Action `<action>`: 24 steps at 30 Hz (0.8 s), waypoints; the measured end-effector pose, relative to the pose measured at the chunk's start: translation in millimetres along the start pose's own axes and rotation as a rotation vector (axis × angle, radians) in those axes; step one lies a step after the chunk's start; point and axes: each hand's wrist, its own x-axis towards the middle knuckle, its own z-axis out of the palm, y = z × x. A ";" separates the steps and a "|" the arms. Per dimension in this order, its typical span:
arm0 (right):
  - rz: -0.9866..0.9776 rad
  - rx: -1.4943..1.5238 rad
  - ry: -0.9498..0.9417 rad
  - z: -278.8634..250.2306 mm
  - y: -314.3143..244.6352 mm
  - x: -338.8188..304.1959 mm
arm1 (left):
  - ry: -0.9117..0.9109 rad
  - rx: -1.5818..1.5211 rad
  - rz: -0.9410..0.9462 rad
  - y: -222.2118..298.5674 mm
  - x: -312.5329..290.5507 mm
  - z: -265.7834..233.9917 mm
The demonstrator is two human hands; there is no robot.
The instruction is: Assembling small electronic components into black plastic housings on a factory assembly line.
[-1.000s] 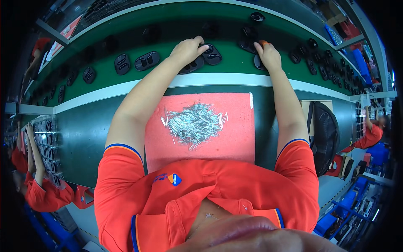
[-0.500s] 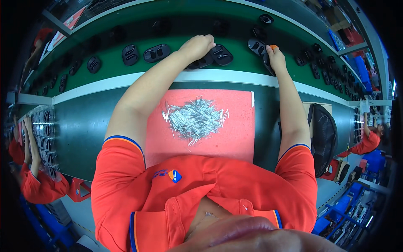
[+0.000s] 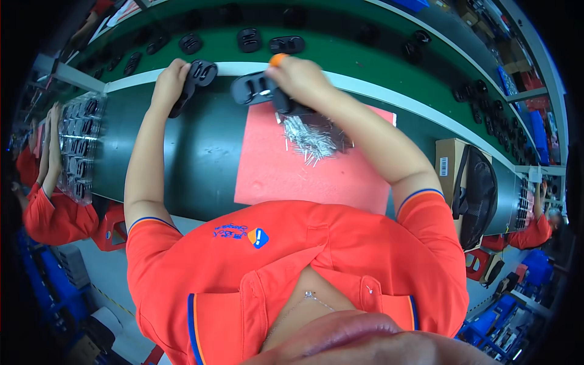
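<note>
At the left, my left hand [image 3: 168, 85] is closed on the edge of black oval plastic parts [image 3: 202, 72], one above another, over the near rail of the green belt. My right hand [image 3: 300, 79], with an orange finger cover [image 3: 278, 59], is closed round more black oval plastic parts [image 3: 246, 90]. These have slots and are above the far edge of a pink mat [image 3: 274, 173]. On the mat lies a pile of thin silver pins [image 3: 309, 140], partly covered by my right hand and forearm. How many parts each hand holds I cannot tell.
The green belt [image 3: 347, 45] runs across the far side behind a pale rail [image 3: 365, 94], carrying more black parts [image 3: 249, 39]. A cardboard box [image 3: 447, 161] and a black bag [image 3: 477, 194] stand at the right. Clear trays of black parts [image 3: 79, 146] and a co-worker are at the left.
Both hands have moved left, bringing black parts off the belt toward me. My right hand has crossed from the right to above the mat's far edge. The view has shifted.
</note>
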 end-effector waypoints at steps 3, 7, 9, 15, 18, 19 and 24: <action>-0.180 -0.026 -0.002 58.5 -50.0 21.9 | 0.039 0.099 -0.074 -40.0 -32.7 -19.9; -0.219 -0.039 -0.062 114.9 -102.9 39.2 | 0.055 0.186 -0.155 -78.8 -69.9 -41.3; -0.226 -0.055 -0.107 133.8 -118.6 43.7 | 0.042 0.213 -0.187 -93.9 -85.4 -46.4; -0.261 -0.147 -0.001 157.7 -118.4 59.4 | 0.095 0.285 -0.104 -103.0 -77.1 -39.7; -0.206 -0.149 -0.029 148.6 -101.2 55.8 | 0.140 0.307 -0.095 -91.6 -60.7 -34.0; -0.242 -0.103 0.024 144.1 -92.1 53.5 | 0.208 0.297 -0.040 -96.3 -54.8 -31.3; -0.077 0.354 -0.150 66.3 -17.2 22.6 | 0.178 -0.091 -0.043 -44.9 -19.6 -12.9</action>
